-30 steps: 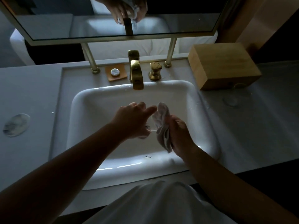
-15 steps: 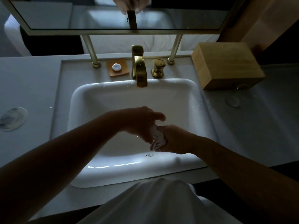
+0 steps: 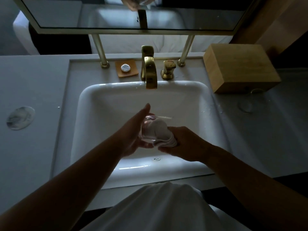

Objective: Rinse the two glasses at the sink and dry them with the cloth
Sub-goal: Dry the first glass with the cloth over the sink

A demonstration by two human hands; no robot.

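Over the white sink (image 3: 206, 100), my left hand (image 3: 133, 135) holds a clear glass (image 3: 147, 129) on its side, thumb raised. A white cloth (image 3: 162, 133) is stuffed into the mouth of the glass, and my right hand (image 3: 185, 142) grips the cloth's bunched end. A second clear glass (image 3: 245, 104) stands on the counter to the right of the sink, in front of the wooden box. No water runs from the brass faucet (image 3: 150, 75).
A wooden box (image 3: 240, 67) sits at the back right of the counter. Behind the sink are a brass handle (image 3: 168, 70) and a small orange dish (image 3: 126, 69) with a round soap. A round marble coaster (image 3: 20, 117) lies on the left counter. A mirror (image 3: 116, 14) hangs above.
My left hand has turned palm-up with the thumb raised, so the glass now shows. The cloth has gone from hanging loose to being pushed into the glass by my right hand.
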